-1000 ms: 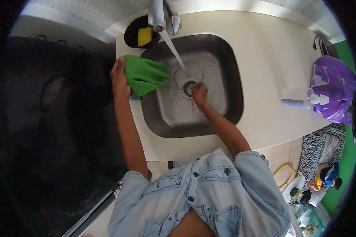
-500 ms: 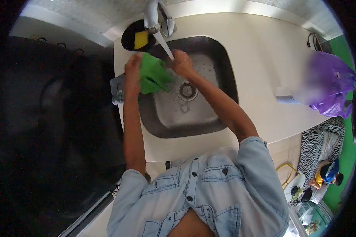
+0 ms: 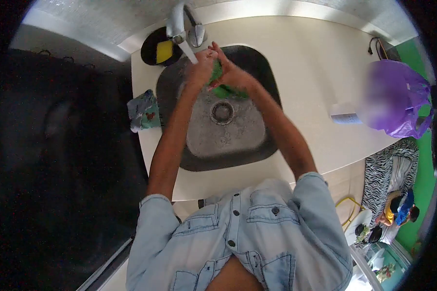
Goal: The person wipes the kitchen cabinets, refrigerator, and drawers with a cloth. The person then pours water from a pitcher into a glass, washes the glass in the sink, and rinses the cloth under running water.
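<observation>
A wet green cloth (image 3: 223, 91) is bunched between my two hands over the dark sink (image 3: 223, 164). My left hand (image 3: 201, 67) is closed against its left side, beneath the running tap (image 3: 176, 24). Fingers curved, my right hand (image 3: 232, 75) grips it from the right. Much of the cloth is hidden behind the hands. Water from the spout falls onto or just beside my left hand. Below them shows the round drain (image 3: 222, 113).
A black bowl (image 3: 150, 51) with a yellow sponge (image 3: 164, 51) stands left of the tap. A grey patterned cloth (image 3: 144, 112) lies on the sink's left edge. Farther right on the counter (image 3: 308, 97) are a purple bag (image 3: 408, 97) and a small white-and-blue item (image 3: 345, 118).
The green cloth has moved from the sink's left rim to the right, under the tap, and is now bunched up. My left hand moved right with it; my right hand has joined on it.
</observation>
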`<state>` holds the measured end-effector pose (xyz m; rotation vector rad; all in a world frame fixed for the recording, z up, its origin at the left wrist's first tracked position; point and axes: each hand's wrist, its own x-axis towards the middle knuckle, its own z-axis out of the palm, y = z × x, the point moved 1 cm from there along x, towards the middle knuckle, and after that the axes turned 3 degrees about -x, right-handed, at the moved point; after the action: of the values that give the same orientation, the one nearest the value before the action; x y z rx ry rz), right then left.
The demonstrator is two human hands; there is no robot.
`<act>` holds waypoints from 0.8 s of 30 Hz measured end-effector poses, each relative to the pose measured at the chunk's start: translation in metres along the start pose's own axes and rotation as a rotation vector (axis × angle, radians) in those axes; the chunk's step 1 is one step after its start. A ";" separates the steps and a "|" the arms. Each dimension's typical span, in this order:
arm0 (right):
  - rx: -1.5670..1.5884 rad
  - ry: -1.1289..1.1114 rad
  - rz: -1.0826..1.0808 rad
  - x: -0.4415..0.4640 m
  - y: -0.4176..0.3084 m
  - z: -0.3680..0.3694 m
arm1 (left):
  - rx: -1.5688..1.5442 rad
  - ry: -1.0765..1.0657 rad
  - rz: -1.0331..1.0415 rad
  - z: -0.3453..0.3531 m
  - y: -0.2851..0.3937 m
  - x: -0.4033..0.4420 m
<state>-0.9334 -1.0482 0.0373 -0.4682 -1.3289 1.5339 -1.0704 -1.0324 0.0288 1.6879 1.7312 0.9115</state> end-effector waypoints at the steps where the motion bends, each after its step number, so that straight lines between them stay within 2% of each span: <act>1: -0.168 0.017 0.001 -0.006 0.015 -0.004 | 0.012 0.059 -0.028 0.007 -0.001 0.001; 2: -0.336 0.034 0.005 -0.013 0.032 -0.008 | -0.143 0.119 -0.082 -0.005 0.022 -0.013; 3: -0.653 0.065 0.082 -0.017 0.050 -0.016 | -0.297 0.174 -0.137 -0.023 0.044 -0.028; 4: -0.967 0.072 0.170 -0.021 0.068 -0.023 | -0.381 0.225 -0.153 -0.030 0.027 -0.032; 5: -1.138 0.093 0.309 -0.021 0.075 -0.022 | -0.465 0.281 -0.167 -0.035 0.006 -0.034; 6: -1.308 0.109 0.441 -0.016 0.080 -0.023 | -0.205 0.177 -0.252 -0.037 -0.006 -0.036; 8: -1.387 0.074 0.315 -0.005 0.092 -0.024 | 0.328 -0.027 -0.419 -0.043 -0.021 -0.051; 9: -1.420 0.045 0.249 -0.002 0.098 -0.020 | 0.417 0.086 -0.252 -0.045 -0.023 -0.059; 11: -1.341 -0.073 0.400 0.013 0.070 0.005 | 0.589 0.330 0.091 -0.047 -0.013 -0.065; 12: -1.301 -0.130 0.476 0.017 0.059 0.016 | 0.521 0.292 0.197 -0.047 -0.002 -0.057; 15: -1.290 -0.128 0.210 0.016 0.055 0.021 | 0.384 0.203 0.479 -0.048 0.020 -0.024; 17: -1.273 -0.215 0.268 0.015 0.051 0.016 | 0.381 0.177 0.668 -0.039 0.018 -0.005; 20: -1.344 -0.315 0.359 0.009 0.045 0.007 | 0.877 0.174 0.542 -0.033 0.016 -0.019; 22: -1.258 -0.228 0.384 0.000 0.030 0.006 | 0.738 0.094 0.476 -0.022 0.005 -0.029; 24: -1.232 -0.202 0.451 0.000 0.023 0.010 | 0.111 0.151 0.421 0.002 -0.017 -0.030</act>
<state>-0.9511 -1.0504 0.0193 -1.4679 -2.3734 0.9147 -1.0780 -1.0616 0.0124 2.1566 1.5691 1.1693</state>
